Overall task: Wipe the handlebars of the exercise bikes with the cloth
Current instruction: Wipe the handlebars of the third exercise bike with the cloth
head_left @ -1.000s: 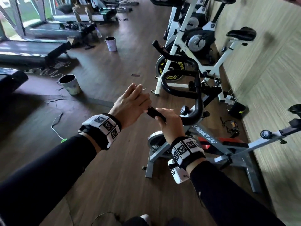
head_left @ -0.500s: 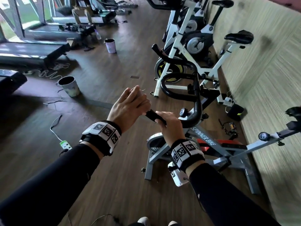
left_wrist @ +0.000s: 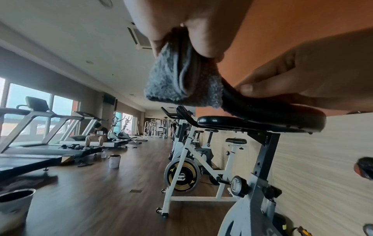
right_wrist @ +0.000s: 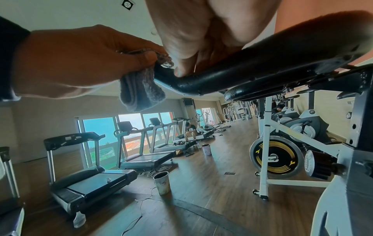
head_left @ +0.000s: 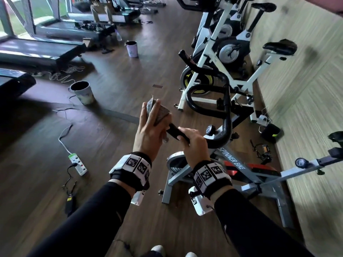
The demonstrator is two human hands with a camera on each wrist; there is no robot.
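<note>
**Handlebar wipe: cloth positioned at the free tip of the near grip**

Dark wood-plank floor [head_left: 115, 75] carries a row of exercise bikes along a pale panelled wall [head_left: 306, 89], with treadmills [head_left: 40, 51] opposite by the windows. Two buckets [head_left: 82, 92] and a power strip [head_left: 78, 164] stand on the floor between the rows.

1. Location of work item. The nearest bike's black handlebar [head_left: 225, 115] loops out from the stem; its near grip arm runs diagonally from the bend toward the person's left, ending in a free tip.
2. Right hand [head_left: 193, 143]. Fingers are curled around the grip arm, just inboard of the tip, steadying it.
3. Left hand [head_left: 150, 130]. Fingers and thumb pinch the folded grey cloth [head_left: 157, 112]; in the left wrist view the cloth [left_wrist: 181, 83] sits against the tip of the bar.
4. Governing relation. The unwiped length appears to lie to the right of the cloth, along the bar's long axis, toward the bend. The left hand is nearer the tip; the right hand occupies the path.
5. Judgement. A stroke toward the bend likely requires the right hand to shift or release first.
</note>
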